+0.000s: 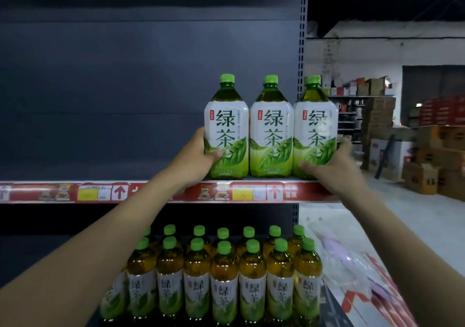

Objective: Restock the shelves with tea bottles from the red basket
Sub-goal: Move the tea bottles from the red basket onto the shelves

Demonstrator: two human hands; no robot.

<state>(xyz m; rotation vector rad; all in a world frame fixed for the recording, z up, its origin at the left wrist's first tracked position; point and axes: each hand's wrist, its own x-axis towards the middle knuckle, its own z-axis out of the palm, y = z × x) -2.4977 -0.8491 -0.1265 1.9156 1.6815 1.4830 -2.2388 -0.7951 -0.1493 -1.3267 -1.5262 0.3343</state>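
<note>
1. Three large tea bottles stood upright in a row, touching side by side, at the front edge of the upper shelf [151,192], near its right end: the left tea bottle [226,130], the middle tea bottle [271,130] and the right tea bottle [314,125].
2. They looked full, so each was probably heavy. The plastic seemed stiff enough to squeeze firmly, but the glossy label sleeve could slip under a loose hold.
3. The lower half of the body, below the shoulder, appeared the soundest place to grip. The narrow neck under the green cap would give less control over such a tall bottle.
4. The left hand [198,155] gripped the left tea bottle low down, thumb across the front of the label and fingers curled behind its outer side.
5. The right hand [329,168] gripped the right tea bottle likewise, thumb on the lower front and fingers wrapped round the outer side.
6. Neither hand touched the middle tea bottle.
7. Smaller tea bottles [224,276] stood in packed rows underneath.
</note>
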